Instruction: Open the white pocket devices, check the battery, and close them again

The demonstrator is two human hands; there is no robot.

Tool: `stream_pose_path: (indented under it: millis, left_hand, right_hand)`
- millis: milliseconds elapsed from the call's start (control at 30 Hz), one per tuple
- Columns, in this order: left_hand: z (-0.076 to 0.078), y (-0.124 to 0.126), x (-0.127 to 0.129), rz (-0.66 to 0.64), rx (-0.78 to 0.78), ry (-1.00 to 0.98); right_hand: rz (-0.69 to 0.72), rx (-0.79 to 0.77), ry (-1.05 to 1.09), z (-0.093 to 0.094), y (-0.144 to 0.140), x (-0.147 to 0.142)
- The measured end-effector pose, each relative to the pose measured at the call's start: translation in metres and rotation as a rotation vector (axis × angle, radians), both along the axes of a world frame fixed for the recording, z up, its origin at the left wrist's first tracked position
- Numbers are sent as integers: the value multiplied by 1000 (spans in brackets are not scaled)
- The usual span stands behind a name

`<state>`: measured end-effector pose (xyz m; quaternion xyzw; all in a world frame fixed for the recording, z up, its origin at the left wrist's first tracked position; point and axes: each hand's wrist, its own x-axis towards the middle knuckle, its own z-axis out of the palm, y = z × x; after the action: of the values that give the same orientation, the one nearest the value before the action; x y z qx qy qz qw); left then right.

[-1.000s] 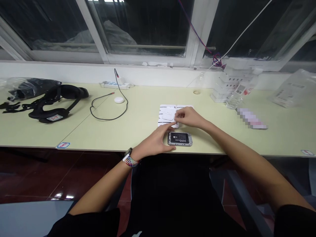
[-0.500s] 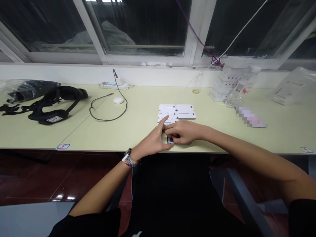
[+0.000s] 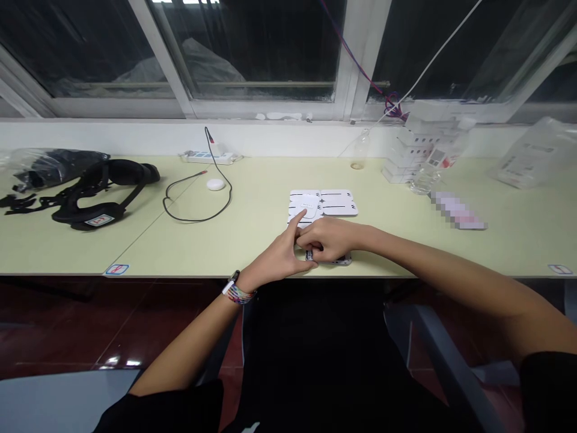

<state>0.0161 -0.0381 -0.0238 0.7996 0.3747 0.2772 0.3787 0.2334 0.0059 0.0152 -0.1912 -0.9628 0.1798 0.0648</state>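
Observation:
A small flat case with a pale rim and a dark inside lies at the table's front edge, mostly covered by my hands. My left hand is around its left end, the thumb along the near corner and the index finger stretched out over a white card. Its other fingers are partly hidden behind my right hand, which is closed in a pinch over the case. What the right fingertips hold, if anything, is hidden. Just beyond lie white rounded cards with black lines, and a small white piece on top of them.
A black headset and a looped black cable are on the left, with a white round object and a power strip. At right stand stacked white boxes, a clear bottle and a blurred-out flat item.
My right hand has shifted slightly left, and more of the case's right end shows. My left hand stays nearly still.

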Motion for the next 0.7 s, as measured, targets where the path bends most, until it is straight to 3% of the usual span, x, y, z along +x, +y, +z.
stream_pose_path:
  millis: [200,467,700]
  left_hand:
    - [1,0,1,11,-8,9]
    - [0,1,0,-17,65,-17]
    - [1,-1,0,2,47,33]
  right_hand:
    - [3,-17,31,0,0,-2]
    - [-30,61,194,27,-2,18]
    - [-66,178,66,7,-21,35]
